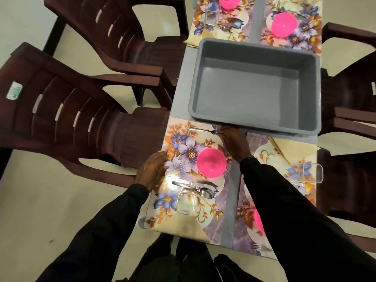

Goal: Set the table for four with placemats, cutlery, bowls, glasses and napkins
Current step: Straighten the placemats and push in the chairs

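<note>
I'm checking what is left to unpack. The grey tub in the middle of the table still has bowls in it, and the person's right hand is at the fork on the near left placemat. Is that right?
Not quite. The head view shows the grey tub empty, with only its bare floor visible. The rest holds: the right hand is at the fork on the near left placemat.

Pink bowl [258,221] half behind right sleeve [284,210]; far bowl [230,2] cut by top edge.
</note>
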